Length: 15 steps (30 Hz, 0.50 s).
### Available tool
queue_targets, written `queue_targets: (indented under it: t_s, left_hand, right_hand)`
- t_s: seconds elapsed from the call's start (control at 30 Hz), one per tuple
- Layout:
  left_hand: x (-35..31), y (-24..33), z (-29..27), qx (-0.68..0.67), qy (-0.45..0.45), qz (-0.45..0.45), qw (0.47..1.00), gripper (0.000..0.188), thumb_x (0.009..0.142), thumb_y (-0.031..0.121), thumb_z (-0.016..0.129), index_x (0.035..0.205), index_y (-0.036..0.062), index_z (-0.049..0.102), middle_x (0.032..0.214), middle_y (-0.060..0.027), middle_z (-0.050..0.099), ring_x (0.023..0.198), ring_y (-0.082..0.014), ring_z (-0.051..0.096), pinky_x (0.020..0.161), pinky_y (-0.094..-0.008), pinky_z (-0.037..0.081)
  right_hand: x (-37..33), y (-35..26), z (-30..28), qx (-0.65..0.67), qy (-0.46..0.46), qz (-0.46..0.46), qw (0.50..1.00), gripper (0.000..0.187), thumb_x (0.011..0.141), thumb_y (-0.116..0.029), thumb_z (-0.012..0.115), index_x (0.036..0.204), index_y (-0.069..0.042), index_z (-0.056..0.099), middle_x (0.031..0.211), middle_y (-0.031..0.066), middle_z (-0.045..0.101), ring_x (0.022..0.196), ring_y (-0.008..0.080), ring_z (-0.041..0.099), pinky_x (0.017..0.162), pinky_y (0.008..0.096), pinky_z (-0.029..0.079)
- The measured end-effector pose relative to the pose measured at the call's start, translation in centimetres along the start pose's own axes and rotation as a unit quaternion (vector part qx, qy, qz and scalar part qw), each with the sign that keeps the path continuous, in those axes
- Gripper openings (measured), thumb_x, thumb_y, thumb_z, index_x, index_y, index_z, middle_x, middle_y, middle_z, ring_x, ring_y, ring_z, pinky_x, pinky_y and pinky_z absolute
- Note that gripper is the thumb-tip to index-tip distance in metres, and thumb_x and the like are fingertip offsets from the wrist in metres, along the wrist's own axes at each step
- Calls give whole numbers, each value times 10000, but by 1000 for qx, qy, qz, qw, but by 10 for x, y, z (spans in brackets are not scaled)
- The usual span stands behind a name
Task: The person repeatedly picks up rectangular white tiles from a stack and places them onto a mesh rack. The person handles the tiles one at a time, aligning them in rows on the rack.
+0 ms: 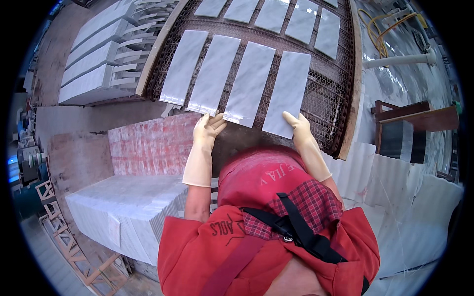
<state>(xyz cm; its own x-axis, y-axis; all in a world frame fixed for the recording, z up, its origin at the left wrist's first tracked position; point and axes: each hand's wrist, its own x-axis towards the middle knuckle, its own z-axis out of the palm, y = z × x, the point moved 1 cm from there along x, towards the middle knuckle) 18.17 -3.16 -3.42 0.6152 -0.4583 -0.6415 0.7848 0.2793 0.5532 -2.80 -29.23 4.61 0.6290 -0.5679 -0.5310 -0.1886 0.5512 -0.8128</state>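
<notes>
Four pale grey-veined tiles were seen in the near row on a mesh belt (323,93), laid side by side with narrow gaps, all slanted the same way. The rightmost tile (288,93) was gripped at its near right corner by the right hand (298,126), the thumb laid over the top face and the other fingers largely hidden. The left hand (208,126) was held unclenched, fingers loosely extended, at the near ends of the second tile (215,74) and the third tile (249,84) from the left (whether either edge was touched could not be told). Both hands were covered by long cream gloves. The leftmost tile (183,66) was left clear of both hands. A farther row of tiles (302,20) was noted beyond on the same belt, which was bordered by a wooden rail (357,89) on the right. Strapped stacks of slabs (94,59) were observed at upper left; a larger stack (133,192) was placed at lower left, beside a red-stained board (153,143).
</notes>
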Motion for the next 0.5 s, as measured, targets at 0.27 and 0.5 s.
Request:
queue_targets:
  t_s: [0.27,0.5]
  left_hand:
    - [-3,4,3,-11,-12,-5,1000,406,1080,312,524,1256,-54,525,1267,-340,640,1186,-481,642,1041,-605,515]
    - [-25,-4,5,-10,2,7,1000,529,1075,327,516,1452,-38,454,1376,-355,577,1266,-478,597,1049,-572,519]
  right_hand:
    - [-4,-6,4,-27,6,51,998,449,978,-201,692,1339,48,595,1263,146,696,1115,244,684,1010,374,523]
    - [-5,-6,9,-12,57,26,998,468,981,-220,691,1359,34,579,1294,143,678,1155,244,663,1034,380,508]
